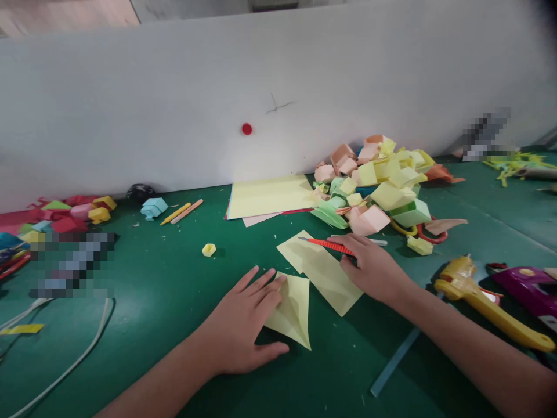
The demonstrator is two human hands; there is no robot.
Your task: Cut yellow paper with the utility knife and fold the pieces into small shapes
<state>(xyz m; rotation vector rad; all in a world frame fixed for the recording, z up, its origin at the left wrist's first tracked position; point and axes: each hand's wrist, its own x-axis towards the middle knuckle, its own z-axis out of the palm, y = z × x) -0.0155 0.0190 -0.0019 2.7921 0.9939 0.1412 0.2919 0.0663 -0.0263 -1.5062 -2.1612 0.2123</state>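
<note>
My left hand [250, 316] lies flat with fingers spread, pressing on a creased square of pale yellow paper [298, 305]. In my right hand [369, 267] is a craft knife [333, 246] with a red handle, its blade pointing left. Beneath the knife rests a longer pale yellow paper strip [333, 281], just right of the creased square. A small folded yellow paper piece [209, 250] sits beyond my left fingertips.
A heap of folded paper pieces [374, 180] lies at the back right, beside stacked coloured sheets [270, 197]. A yellow glue gun [483, 299] and a purple tool [526, 290] are at right. A white cable [93, 351] curves along the left of the green table [161, 296].
</note>
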